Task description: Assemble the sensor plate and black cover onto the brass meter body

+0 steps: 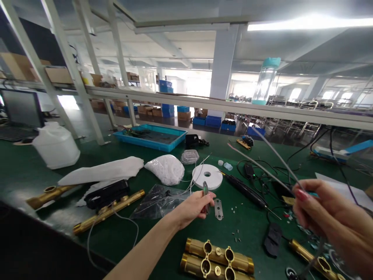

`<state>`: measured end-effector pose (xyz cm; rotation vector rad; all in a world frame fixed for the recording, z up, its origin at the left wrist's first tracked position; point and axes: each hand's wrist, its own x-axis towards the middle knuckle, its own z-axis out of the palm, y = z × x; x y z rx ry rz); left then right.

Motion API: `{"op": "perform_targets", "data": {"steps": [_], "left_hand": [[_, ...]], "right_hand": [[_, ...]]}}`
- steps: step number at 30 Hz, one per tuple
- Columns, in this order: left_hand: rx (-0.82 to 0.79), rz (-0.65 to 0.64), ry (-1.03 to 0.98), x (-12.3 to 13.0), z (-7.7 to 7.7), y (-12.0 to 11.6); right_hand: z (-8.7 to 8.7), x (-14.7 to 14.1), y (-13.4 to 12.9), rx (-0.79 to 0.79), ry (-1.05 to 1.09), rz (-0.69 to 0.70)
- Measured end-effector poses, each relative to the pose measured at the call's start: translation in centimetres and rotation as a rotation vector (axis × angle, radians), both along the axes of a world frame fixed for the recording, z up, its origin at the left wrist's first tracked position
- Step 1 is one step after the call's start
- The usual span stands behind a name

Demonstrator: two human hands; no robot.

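My left hand (190, 208) is closed around a small grey metal tool (205, 188); only its upper end shows above the fingers, so its exact kind is hidden. Right beside those fingers lies a flat metal plate with holes (218, 209). On the right, my right hand (329, 217) pinches a thin grey cable (278, 155) between thumb and fingers. Two lengths of it stick out up and to the left, one with a pinkish tip. Below my left hand sit two brass manifold pipes (220, 254) side by side, with round ports facing up.
Behind my left hand are a white tape roll (201, 179), a white foam bag (166, 169) and a blue tray (163, 146). A black electric screwdriver (247, 190) lies between my hands. Brass pipes and a white jug (55, 146) stand left. A bottle (265, 81) tops the shelf.
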<state>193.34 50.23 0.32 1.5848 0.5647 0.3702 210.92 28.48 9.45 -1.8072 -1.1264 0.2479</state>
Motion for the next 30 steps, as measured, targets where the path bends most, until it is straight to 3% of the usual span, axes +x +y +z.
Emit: {"op": "perform_targets", "data": {"steps": [3,10,14,19,22,26,30], "left_hand": [[-0.029,-0.039,-0.101,-2.1,1.1,-0.8],[0.006,0.032,-0.162,-5.0,2.5,-0.9],[-0.076,0.068,-0.223,-6.3,2.1,-0.4],[-0.090,0.071,-0.253,-7.4,1.7,-0.1],[-0.003,0.068,-0.211,-7.6,1.7,-0.1],[0.228,0.097,-0.157,-7.5,1.6,-0.2],[0.422,0.159,-0.137,-7.4,2.5,-1.3]], "right_hand": [[-0.1,-2.0,1.2,-0.106,0.083,0.209],[-0.8,-4.0,2.0,-0.220,0.129,0.374],[-1.2,-4.1,2.1,-0.216,0.184,0.339],[-1.4,-5.0,2.1,-0.100,0.212,0.220],[-1.5,-5.0,2.1,-0.091,0.241,0.231],[-2.0,-4.0,2.5,-0.178,0.214,0.328],[-3.1,-3.7,3.6,-0.217,0.150,0.343]]}}
